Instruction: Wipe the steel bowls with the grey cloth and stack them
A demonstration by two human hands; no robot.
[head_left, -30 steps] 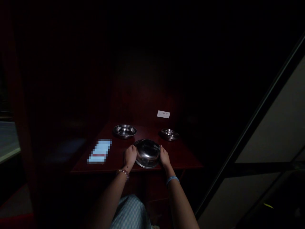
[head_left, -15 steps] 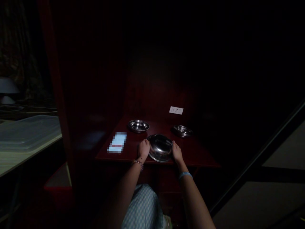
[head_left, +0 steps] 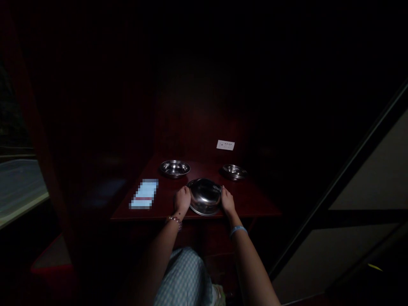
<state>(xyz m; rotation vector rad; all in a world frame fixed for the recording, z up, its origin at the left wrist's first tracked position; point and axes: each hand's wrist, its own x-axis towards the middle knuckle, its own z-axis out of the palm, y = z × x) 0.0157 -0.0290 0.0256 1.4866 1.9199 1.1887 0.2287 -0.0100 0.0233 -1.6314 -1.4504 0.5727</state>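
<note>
I had both hands on the steel bowl (head_left: 205,196) just below the centre of the frame. My left hand (head_left: 182,199) was curled against its left rim and my right hand (head_left: 227,201) clasped the right rim, so the bowl was gripped from both sides. It looked tilted, with its near rim close to the front edge of the dark red table (head_left: 255,199).

A second bowl (head_left: 175,168) stood above and to the left. A smaller bowl (head_left: 234,171) stood above and to the right, near the back of the table. Both were apart from the one I held, with bare tabletop between them.

A pale blurred sheet (head_left: 144,194) lay left of my left hand, near the table's left edge. To the right of my right hand the tabletop ran bare out to its right corner.

A white socket plate (head_left: 225,145) sat on the dark back panel above the bowls. Everything beyond was too dark to read.
</note>
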